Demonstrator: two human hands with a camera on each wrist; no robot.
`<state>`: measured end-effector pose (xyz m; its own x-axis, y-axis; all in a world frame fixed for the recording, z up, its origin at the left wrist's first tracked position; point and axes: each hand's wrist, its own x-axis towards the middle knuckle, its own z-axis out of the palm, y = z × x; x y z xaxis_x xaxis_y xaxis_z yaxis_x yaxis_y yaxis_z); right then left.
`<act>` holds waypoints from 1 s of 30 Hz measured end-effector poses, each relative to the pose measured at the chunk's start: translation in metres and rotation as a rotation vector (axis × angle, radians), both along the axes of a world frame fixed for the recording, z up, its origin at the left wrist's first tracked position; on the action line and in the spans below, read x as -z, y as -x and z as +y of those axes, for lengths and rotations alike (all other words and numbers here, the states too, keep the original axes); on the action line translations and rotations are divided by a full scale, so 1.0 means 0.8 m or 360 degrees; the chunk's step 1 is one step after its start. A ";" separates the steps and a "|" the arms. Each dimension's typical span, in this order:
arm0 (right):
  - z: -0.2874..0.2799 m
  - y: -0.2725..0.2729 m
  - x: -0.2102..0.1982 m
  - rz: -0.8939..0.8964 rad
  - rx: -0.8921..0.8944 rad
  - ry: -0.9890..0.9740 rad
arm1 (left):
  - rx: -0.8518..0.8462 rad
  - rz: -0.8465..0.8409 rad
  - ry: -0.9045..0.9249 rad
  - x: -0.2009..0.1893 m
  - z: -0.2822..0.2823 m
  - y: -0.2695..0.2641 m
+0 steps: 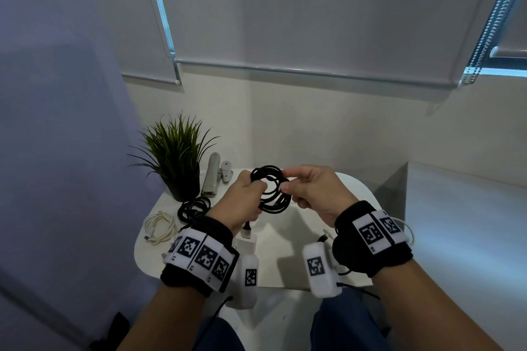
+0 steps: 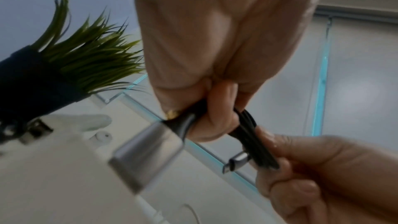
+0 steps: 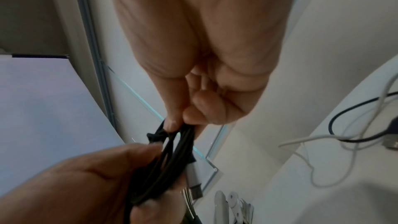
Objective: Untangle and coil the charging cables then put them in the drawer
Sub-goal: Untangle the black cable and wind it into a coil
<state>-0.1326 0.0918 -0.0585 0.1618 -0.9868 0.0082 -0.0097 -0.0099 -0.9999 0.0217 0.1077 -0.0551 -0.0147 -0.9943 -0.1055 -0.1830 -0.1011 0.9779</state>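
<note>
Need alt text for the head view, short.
Both hands, left hand and right hand, hold a coiled black cable above a white table. A coiled white cable, another black cable and a potted plant sit at left.

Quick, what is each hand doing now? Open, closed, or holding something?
Left hand: closed, fingers curled round the black cable coil.
Right hand: closed, thumb and fingers pinching the same black cable coil on its other side.
</note>
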 end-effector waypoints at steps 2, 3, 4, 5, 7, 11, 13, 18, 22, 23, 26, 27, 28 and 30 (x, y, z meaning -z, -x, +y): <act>-0.002 -0.002 0.003 -0.0055 -0.0001 -0.0092 | -0.0019 0.0108 0.0066 0.002 0.002 0.001; -0.002 -0.004 0.005 -0.0068 -0.0016 -0.0134 | -0.0042 0.0137 0.0106 0.004 0.001 0.002; -0.003 -0.004 0.006 -0.0080 -0.0036 -0.0168 | -0.0071 0.0123 0.0149 0.006 0.000 0.002; -0.003 -0.005 0.006 -0.0100 -0.0060 -0.0196 | -0.0103 0.0066 0.0201 0.008 -0.002 0.001; -0.004 -0.005 0.006 -0.0185 -0.0101 -0.0235 | -0.0158 -0.0125 0.0326 0.012 -0.007 0.000; -0.004 -0.006 0.003 -0.0293 -0.0129 -0.0238 | -0.0192 -0.0317 0.0431 0.015 -0.011 0.000; -0.003 -0.007 0.003 -0.0275 -0.0116 -0.0222 | -0.0209 -0.0341 0.0431 0.015 -0.011 0.002; -0.003 -0.019 0.009 0.0138 0.0065 -0.0032 | -0.0247 -0.0399 0.0408 0.021 -0.013 0.009; -0.006 -0.022 0.011 0.0221 0.0059 -0.0013 | -0.0285 -0.0284 0.0341 0.025 -0.014 0.006; -0.006 -0.020 0.010 0.0150 -0.0028 -0.0046 | -0.0291 -0.0292 0.0341 0.025 -0.016 0.003; -0.004 -0.015 0.011 -0.0036 -0.0211 -0.0112 | -0.0288 -0.0225 0.0342 0.026 -0.020 -0.002; -0.003 -0.014 0.012 -0.0016 -0.0205 -0.0093 | -0.0295 -0.0192 0.0329 0.026 -0.020 -0.002; -0.003 -0.013 0.012 0.0025 -0.0184 -0.0067 | -0.0300 -0.0149 0.0309 0.025 -0.019 -0.001; -0.002 -0.012 0.011 0.0051 -0.0178 -0.0044 | -0.0295 -0.0054 0.0273 0.021 -0.016 0.001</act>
<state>-0.1232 0.0905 -0.0674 0.2703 -0.9624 -0.0259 -0.0420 0.0151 -0.9990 0.0211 0.0952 -0.0721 0.1699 -0.9831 0.0674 -0.2098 0.0307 0.9773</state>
